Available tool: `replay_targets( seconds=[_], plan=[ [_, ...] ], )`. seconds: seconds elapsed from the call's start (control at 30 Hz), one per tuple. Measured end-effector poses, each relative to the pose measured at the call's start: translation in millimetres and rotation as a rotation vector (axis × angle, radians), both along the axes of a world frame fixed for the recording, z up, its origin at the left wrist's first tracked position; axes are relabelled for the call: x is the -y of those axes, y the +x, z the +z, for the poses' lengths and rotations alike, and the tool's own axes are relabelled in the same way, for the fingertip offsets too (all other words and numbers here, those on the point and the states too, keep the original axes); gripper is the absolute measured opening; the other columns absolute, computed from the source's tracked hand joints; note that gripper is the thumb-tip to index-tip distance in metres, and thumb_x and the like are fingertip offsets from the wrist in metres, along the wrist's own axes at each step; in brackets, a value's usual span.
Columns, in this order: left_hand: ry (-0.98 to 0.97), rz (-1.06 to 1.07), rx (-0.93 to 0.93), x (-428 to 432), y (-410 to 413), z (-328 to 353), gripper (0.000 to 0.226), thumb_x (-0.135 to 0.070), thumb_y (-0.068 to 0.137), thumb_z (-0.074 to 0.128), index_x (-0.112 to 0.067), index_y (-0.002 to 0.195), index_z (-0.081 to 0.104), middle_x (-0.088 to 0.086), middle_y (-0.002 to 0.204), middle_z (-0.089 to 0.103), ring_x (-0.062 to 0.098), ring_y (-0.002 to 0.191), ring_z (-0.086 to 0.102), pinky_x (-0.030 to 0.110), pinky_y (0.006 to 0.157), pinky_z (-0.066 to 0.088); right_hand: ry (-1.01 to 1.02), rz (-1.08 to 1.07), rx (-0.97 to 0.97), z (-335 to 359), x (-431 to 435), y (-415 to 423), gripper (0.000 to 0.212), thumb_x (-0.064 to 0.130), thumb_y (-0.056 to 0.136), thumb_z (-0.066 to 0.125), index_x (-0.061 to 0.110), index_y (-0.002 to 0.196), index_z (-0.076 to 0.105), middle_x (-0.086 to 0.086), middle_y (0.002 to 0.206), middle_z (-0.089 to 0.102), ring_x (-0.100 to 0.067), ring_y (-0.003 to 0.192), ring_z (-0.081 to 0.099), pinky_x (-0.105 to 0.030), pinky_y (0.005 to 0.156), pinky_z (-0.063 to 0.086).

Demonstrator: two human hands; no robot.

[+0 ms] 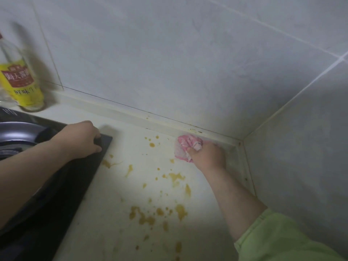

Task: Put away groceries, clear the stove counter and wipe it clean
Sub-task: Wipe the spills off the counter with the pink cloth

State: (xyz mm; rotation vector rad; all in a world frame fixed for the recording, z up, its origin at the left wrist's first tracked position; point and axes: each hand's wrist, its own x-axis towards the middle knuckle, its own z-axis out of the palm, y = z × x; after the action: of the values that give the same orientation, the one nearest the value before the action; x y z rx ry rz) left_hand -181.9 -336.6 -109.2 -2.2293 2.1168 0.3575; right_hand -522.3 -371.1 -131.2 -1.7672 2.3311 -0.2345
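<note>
A crumpled pink cloth (185, 146) lies on the pale counter (116, 194) near the back right corner, and my right hand (207, 155) grips it and presses it down. Yellow-brown sauce stains (177, 178) are spattered over the counter in front of the cloth. My left hand (82, 140) rests on the far right corner of the black stove top (62, 189), its fingers curled over the edge.
A tall bottle with a yellow label (20, 80) stands at the back left against the tiled wall (169, 63). A dark pan (17, 132) sits on the stove at the left edge. A second tiled wall (301, 147) closes the right side.
</note>
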Motion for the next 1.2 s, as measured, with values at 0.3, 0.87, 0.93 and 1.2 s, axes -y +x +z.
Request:
replay_targets(
  seconds=[0.3,0.87,0.93,1.2],
  plan=[
    [0.009,0.010,0.008,1.9,0.1,-1.4,0.043,-0.040,0.079,0.070,-0.018,0.115,0.064,0.001,0.110,0.054,0.022,0.100,0.058,0.031,0.084,0.047,-0.038,0.119,0.056,-10.6,4.8,51.5,0.045,0.054,0.077,0.061,0.016,0.098,0.070,-0.008,0.099,0.069,-0.026,0.098,0.064,-0.024,0.071,0.044],
    [0.031,-0.010,0.003,2.3,3.1,-2.9,0.038,-0.041,0.080,0.066,-0.020,0.112,0.064,-0.002,0.107,0.050,0.019,0.095,0.058,0.028,0.081,0.046,-0.423,0.057,0.124,18.6,15.8,28.0,0.011,0.016,0.070,0.055,0.011,0.062,0.057,-0.016,0.069,0.064,-0.036,0.071,0.059,-0.036,0.066,0.041],
    [0.031,-0.014,0.000,2.3,2.9,-3.0,0.035,-0.041,0.081,0.066,-0.020,0.109,0.065,-0.002,0.103,0.049,0.018,0.090,0.057,0.027,0.077,0.045,-0.421,0.083,0.102,19.3,14.0,34.2,0.015,0.017,0.072,0.054,0.009,0.060,0.058,-0.017,0.067,0.064,-0.036,0.069,0.060,-0.036,0.069,0.045],
    [0.027,-0.002,-0.023,1.4,4.3,-3.0,0.035,-0.038,0.082,0.066,-0.018,0.110,0.065,-0.001,0.102,0.050,0.018,0.087,0.057,0.027,0.075,0.046,-0.336,0.312,0.054,16.0,24.2,114.9,0.045,0.035,0.076,0.037,0.009,0.085,0.072,-0.016,0.087,0.065,-0.035,0.089,0.060,-0.034,0.077,0.044]
  ],
)
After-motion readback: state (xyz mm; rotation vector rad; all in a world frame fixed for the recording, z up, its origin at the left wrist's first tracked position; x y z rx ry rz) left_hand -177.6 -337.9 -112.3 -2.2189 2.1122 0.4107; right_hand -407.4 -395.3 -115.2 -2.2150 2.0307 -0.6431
